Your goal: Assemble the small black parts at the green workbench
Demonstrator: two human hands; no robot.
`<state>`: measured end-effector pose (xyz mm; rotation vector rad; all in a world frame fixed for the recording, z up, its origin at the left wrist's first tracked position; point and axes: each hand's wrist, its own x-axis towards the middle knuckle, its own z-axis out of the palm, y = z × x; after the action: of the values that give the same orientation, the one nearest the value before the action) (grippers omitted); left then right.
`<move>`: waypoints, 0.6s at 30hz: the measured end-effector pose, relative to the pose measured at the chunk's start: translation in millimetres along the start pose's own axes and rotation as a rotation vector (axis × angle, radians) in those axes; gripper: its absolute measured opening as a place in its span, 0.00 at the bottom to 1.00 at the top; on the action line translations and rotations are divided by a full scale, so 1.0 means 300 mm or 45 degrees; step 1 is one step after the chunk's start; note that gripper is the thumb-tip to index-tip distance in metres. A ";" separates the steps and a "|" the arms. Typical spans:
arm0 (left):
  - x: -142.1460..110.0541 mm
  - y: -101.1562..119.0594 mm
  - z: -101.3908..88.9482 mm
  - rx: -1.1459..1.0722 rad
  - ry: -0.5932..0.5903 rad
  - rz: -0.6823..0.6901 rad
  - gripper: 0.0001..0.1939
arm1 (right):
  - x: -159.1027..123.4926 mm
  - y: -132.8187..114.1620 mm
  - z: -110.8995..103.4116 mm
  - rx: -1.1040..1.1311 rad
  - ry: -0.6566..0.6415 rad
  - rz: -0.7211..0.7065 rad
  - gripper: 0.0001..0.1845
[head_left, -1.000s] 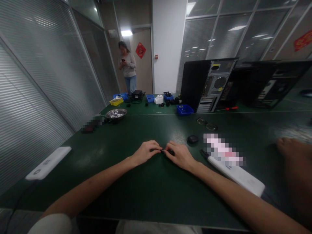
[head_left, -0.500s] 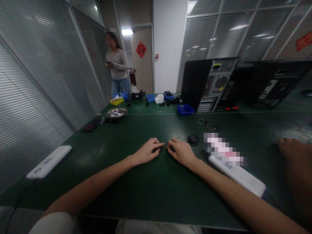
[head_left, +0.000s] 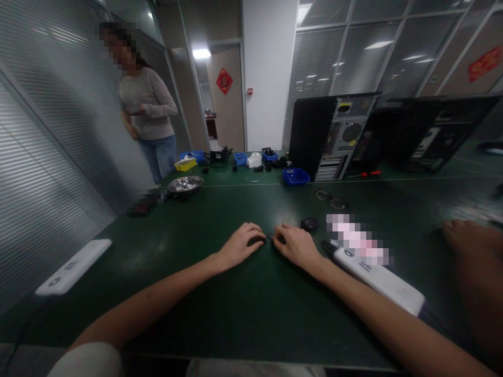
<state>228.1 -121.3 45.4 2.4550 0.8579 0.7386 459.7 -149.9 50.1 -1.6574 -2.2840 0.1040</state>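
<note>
My left hand (head_left: 242, 246) rests over the green table with its fingers curled round a small black rounded piece (head_left: 256, 240). Close beside it on the right, my right hand (head_left: 297, 247) is closed on a small dark thing (head_left: 280, 239), mostly covered by the fingers. A thin, shiny tip (head_left: 271, 237) juts from it toward the left hand; its kind is too small to make out. Just beyond my right hand lies a black rounded object (head_left: 309, 224). A narrow gap separates the two hands.
Eyeglasses (head_left: 331, 199), a metal dish (head_left: 185, 178), a blue bin (head_left: 296, 176) and computer towers (head_left: 334, 136) occupy the table. White boxes lie left (head_left: 74, 267) and right (head_left: 381, 280). Another person's arm (head_left: 473, 251) is at right; a person (head_left: 147, 104) stands back left.
My left index finger, stretched toward the right hand before, now bends down over the black piece. The standing person has come nearer and left. The view has shifted slightly.
</note>
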 end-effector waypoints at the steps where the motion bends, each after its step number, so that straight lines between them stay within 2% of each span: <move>1: 0.006 0.000 0.005 0.004 0.002 -0.002 0.12 | -0.001 -0.002 -0.001 0.003 -0.001 0.004 0.09; 5: 0.019 -0.035 0.002 0.007 -0.058 -0.030 0.14 | -0.002 -0.002 0.000 0.017 0.009 -0.003 0.10; 7: 0.012 -0.090 -0.022 0.015 -0.050 -0.059 0.14 | -0.002 0.002 0.003 0.017 0.012 -0.009 0.10; 9: -0.008 -0.177 -0.073 0.029 0.030 -0.152 0.15 | -0.003 0.006 0.005 0.022 0.002 -0.013 0.09; 12: -0.071 -0.354 -0.206 0.097 0.251 -0.420 0.18 | -0.004 0.008 0.007 0.049 -0.006 -0.019 0.10; 15: -0.172 -0.543 -0.384 0.274 0.464 -0.749 0.15 | -0.004 0.005 0.005 0.070 -0.001 -0.023 0.10; 18: -0.280 -0.686 -0.535 0.385 0.608 -1.046 0.14 | -0.004 0.004 0.004 0.074 -0.010 -0.014 0.09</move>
<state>-14.5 5.2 26.2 1.8569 2.1020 0.9085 460.8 -150.3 48.4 -1.6177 -2.2735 0.1733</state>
